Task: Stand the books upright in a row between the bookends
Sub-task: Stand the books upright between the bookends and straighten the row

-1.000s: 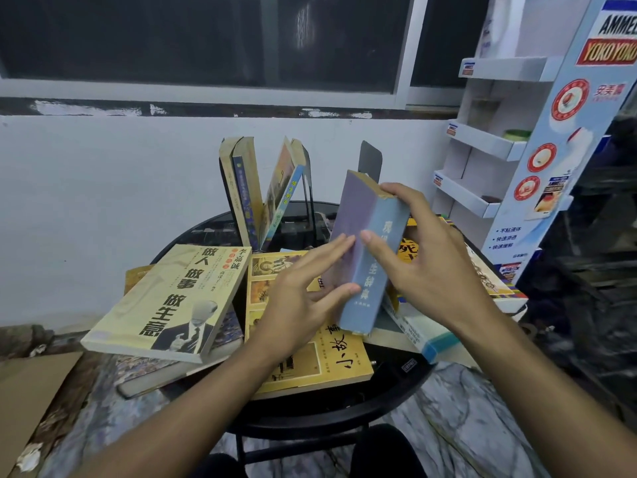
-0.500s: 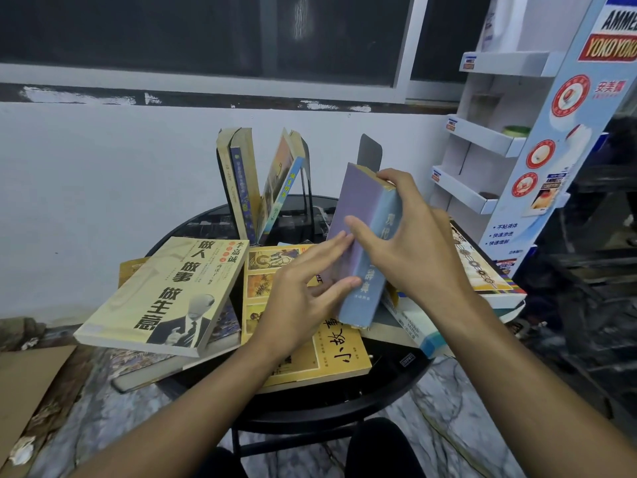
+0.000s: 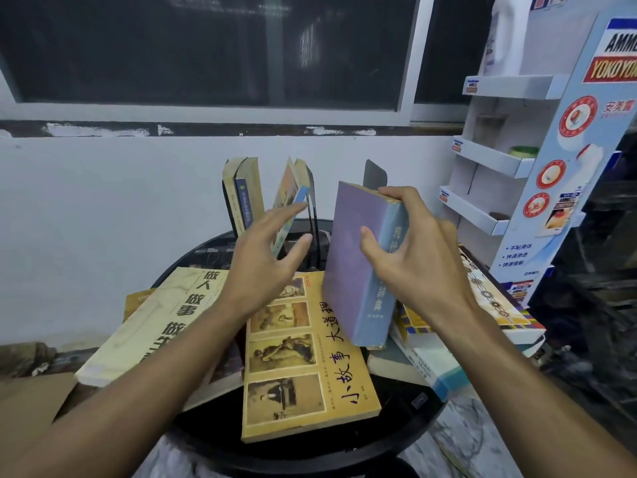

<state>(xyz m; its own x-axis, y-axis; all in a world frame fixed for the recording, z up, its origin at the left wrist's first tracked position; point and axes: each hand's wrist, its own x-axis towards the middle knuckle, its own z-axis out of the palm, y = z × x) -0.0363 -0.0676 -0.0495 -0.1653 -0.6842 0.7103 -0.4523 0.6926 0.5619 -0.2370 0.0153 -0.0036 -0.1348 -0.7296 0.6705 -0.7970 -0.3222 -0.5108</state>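
Fingers [image 3: 396,198] of the right hand [image 3: 420,257] clamp the thick purple-blue paperback book [image 3: 358,267], thumb on the cover, fingertips over the top edge, holding it nearly upright above the round black table [image 3: 310,439]. The left hand [image 3: 265,260] hangs free, fingers spread and holding nothing, just before the leaning blue-edged book [image 3: 291,205]. Flat on the table: the cream-covered book [image 3: 155,326] at left, the yellow photo-cover book [image 3: 303,360] in the middle. Behind, two tan books [image 3: 243,191] stand upright; the dark metal bookend [image 3: 375,174] peeks over the held book.
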